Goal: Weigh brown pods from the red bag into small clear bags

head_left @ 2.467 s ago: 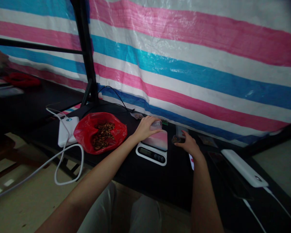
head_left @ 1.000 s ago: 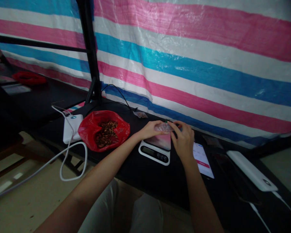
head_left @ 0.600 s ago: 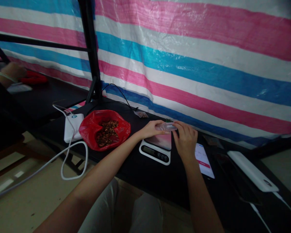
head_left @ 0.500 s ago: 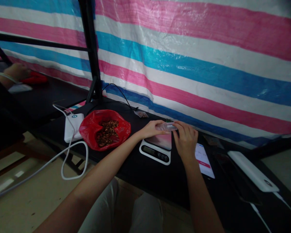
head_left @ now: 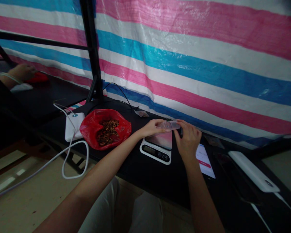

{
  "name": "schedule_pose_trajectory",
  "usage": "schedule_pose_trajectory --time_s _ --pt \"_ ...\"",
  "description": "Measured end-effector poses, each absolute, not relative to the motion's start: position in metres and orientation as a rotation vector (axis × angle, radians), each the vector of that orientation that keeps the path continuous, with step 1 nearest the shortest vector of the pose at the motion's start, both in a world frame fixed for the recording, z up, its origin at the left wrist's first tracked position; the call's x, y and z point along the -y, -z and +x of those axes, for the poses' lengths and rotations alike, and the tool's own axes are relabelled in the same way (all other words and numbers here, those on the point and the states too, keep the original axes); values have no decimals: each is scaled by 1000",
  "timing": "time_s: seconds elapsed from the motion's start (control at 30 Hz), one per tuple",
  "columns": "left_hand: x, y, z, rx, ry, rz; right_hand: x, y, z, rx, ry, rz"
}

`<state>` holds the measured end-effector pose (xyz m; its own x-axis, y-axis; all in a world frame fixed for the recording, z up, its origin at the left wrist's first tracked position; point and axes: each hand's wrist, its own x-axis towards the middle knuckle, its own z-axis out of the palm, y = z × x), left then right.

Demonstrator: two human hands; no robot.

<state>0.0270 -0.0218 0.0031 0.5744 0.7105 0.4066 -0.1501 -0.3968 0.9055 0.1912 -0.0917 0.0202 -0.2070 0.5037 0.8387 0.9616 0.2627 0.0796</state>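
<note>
Above a white digital scale (head_left: 156,153), both hands hold a small clear plastic bag (head_left: 168,125). My left hand (head_left: 152,128) is closed on the bag's left end. At its right end, the fingers of my right hand (head_left: 188,138) pinch the bag. What the bag contains, if anything, I cannot make out. The scale's shiny plate (head_left: 163,141) lies just below the bag. To the left of my left forearm stands an open red plastic bag (head_left: 88,127) with many small brown pieces (head_left: 108,132), like seeds or nuts, inside.
A lit phone (head_left: 203,161) lies right of my right hand. Farther right are a dark phone (head_left: 235,178) and a white power bank (head_left: 253,171) with cables. Another white power bank (head_left: 69,127) sits left. A small filled packet (head_left: 142,114) lies behind. Another person's hand (head_left: 21,72) shows at far left.
My right hand has shifted slightly right, and more of the clear bag now shows between my hands. The scale and the red bag stay in place.
</note>
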Motion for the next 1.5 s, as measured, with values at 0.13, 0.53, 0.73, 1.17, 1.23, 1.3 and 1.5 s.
schedule_pose_trajectory --time_s 0.13,0.53,0.73,1.17,1.23,1.3,1.5 --pt "20 -2 27 -487 -1024 1765 90 -20 191 1715 734 -1393" --pt "24 10 30 -896 -893 2395 87 -21 191 1673 635 -1436" --pt "25 5 30 -889 -1079 2383 85 -19 193 1701 606 -1428" --pt "122 -6 -115 -2074 -1499 2048 92 -8 155 2020 409 -1184" --pt "121 3 -148 -2225 -1305 2132 96 -6 131 2084 307 -1111" --pt "116 10 -173 -2319 -1129 2203 101 -6 101 2159 218 -1055" --pt "93 16 -199 -2228 -1152 2230 104 -7 10 2528 251 -1061"
